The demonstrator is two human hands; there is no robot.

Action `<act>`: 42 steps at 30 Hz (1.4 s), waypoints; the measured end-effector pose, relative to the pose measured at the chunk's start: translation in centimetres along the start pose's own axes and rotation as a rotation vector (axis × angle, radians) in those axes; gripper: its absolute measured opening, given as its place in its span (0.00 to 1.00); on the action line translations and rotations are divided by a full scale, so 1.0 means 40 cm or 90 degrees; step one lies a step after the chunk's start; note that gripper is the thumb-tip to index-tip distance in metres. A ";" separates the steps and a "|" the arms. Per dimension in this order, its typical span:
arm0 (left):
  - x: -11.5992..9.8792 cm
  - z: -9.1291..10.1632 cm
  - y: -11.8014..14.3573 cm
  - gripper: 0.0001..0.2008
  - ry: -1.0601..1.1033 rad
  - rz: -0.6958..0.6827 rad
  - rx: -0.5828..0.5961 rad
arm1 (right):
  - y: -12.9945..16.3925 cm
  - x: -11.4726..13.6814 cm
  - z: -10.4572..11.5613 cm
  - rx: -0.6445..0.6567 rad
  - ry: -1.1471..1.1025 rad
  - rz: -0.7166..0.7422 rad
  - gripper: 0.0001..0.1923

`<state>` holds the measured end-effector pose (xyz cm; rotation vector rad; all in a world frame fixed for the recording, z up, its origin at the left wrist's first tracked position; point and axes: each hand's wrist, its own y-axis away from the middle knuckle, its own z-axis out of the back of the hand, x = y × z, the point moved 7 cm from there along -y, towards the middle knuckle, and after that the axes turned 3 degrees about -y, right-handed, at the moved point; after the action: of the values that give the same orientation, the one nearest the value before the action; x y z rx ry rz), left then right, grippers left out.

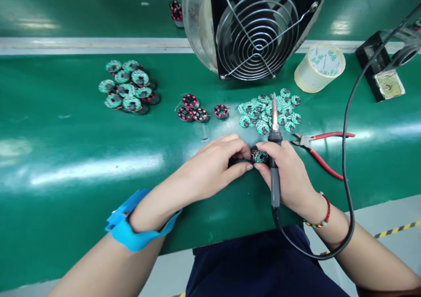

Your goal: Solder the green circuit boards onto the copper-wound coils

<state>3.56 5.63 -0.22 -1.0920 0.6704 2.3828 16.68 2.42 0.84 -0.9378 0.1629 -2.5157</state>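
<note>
At frame centre I see my left hand (210, 165) and right hand (286, 174) pinching one small round board assembly (259, 157) steady, soldering iron (275, 156) tucked in the right fingers, tip away.

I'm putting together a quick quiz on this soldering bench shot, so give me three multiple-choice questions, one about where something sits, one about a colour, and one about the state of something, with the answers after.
1. Where do the red-handled cutters lie?
A. right of the right hand
B. left of the left hand
C. on top of the fan

2. What colour is the wrist strap on the left arm?
A. yellow
B. blue
C. white

3. How is the soldering iron held?
A. lying loose on the bench
B. parked in its stand
C. in the right hand, tip pointing away from the person

Answers:
1 A, they rest on the green bench just right of the right hand.
2 B, a bright blue band wraps that wrist.
3 C, the handle runs through the right hand while the fingers of both hands pinch a small round board; the left hand meets it from the left.
</note>
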 end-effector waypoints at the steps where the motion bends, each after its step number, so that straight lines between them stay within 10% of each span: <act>1: -0.004 -0.003 -0.001 0.05 0.002 -0.006 -0.006 | 0.001 -0.001 -0.003 0.002 0.005 -0.004 0.13; 16: -0.013 -0.028 -0.006 0.08 0.167 0.007 -0.106 | 0.028 0.042 0.020 0.023 -0.049 0.199 0.21; 25: -0.009 -0.019 0.005 0.06 0.149 0.042 -0.130 | 0.034 0.018 0.055 -0.067 -0.026 0.130 0.21; 28: 0.010 0.083 0.013 0.04 0.103 0.044 -0.241 | 0.036 0.000 0.074 -0.101 -0.058 0.095 0.23; 33: 0.164 0.405 -0.037 0.14 -0.204 0.220 -0.481 | 0.042 -0.030 0.092 -0.149 -0.102 0.053 0.24; 37: 0.328 0.592 -0.164 0.41 -0.367 0.330 -0.453 | 0.046 -0.036 0.082 -0.149 -0.055 0.055 0.18; 42: 0.436 0.644 -0.276 0.43 -0.452 0.278 -0.350 | 0.055 -0.054 0.064 -0.171 0.068 0.067 0.15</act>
<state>-15.39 32.60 -1.84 -0.1889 -0.0178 3.1585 20.58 1.55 0.97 -0.8693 0.5813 -2.4856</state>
